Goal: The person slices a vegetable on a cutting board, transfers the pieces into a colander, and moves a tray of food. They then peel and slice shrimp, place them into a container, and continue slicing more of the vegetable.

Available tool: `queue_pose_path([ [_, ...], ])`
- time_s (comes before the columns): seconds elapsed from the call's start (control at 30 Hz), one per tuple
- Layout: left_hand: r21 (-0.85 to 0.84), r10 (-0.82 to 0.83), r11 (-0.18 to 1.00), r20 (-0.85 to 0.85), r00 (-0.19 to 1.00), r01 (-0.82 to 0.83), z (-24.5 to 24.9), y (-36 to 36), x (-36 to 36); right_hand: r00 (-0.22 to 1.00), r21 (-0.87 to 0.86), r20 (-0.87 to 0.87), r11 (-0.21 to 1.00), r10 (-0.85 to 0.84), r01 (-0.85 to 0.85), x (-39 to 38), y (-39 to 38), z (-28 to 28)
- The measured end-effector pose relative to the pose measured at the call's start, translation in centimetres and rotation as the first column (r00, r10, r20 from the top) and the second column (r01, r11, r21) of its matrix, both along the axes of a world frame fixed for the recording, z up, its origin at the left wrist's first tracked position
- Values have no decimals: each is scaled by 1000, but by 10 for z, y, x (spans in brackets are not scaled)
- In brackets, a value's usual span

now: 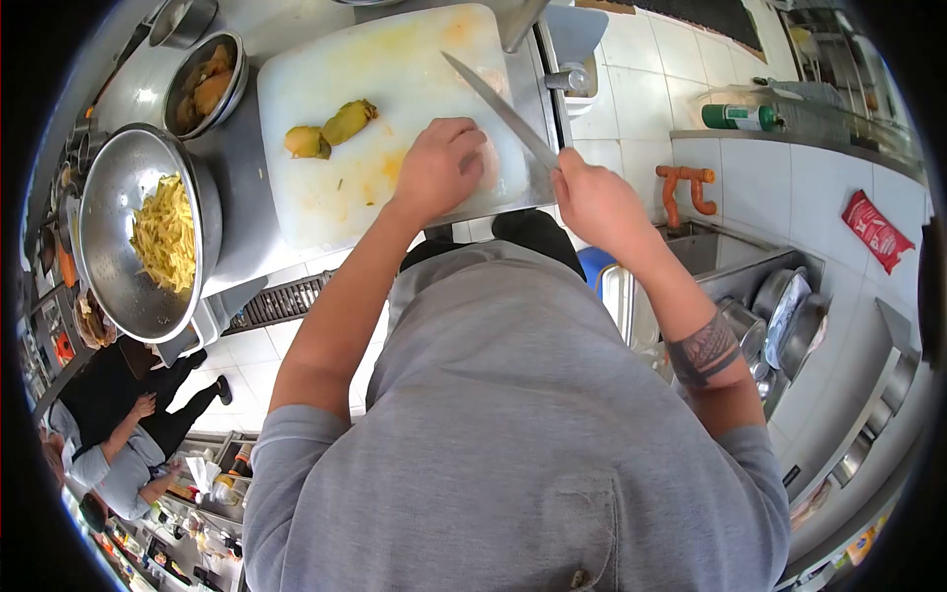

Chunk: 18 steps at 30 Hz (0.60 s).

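In my right hand (597,202), closed around its handle, is a long kitchen knife (503,113). Its blade slants up and left over the right side of the white cutting board (326,212). My left hand (442,168) rests low on the board with curled fingers, beside a pale, translucent patch or piece (485,163) that I cannot make out. Left of it on the board lie two yellow-green vegetable pieces, a rounder one (304,143) and a longer one (349,121). Yellow shredded strips (166,235) sit in a large metal colander (104,202).
A metal bowl (235,99) of brownish pieces (209,89) stands left of the board, with a small saucepan (182,22) behind it. On the right are a sink (691,252) and stacked pans (804,331). Another person (123,444) stands at the lower left.
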<state>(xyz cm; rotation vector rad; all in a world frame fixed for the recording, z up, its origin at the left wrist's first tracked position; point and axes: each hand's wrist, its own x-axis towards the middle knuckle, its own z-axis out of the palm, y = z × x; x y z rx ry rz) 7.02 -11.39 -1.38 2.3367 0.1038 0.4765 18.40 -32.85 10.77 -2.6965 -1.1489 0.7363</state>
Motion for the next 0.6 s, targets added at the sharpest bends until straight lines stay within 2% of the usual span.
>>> queue_pose_path([
  [0.13, 93, -51, 995, 85, 995, 43, -7, -2, -2, 999, -55, -43, 998, -4, 1, -19, -19, 6],
  [0.4, 168, -16, 986, 62, 998, 5, 0, -6, 1, 988, -199, -153, 980, -22, -9, -43, -22, 60],
  [0.47, 196, 7, 980, 43, 999, -15, -1, -10, -1, 986, -207, -163, 978, -44, 10, -48, -24, 58],
  [0.6, 176, -5, 984, 125, 992, -17, -12, -9, 2, 974, -211, -199, 975, -107, 64, -61, -31, 38],
])
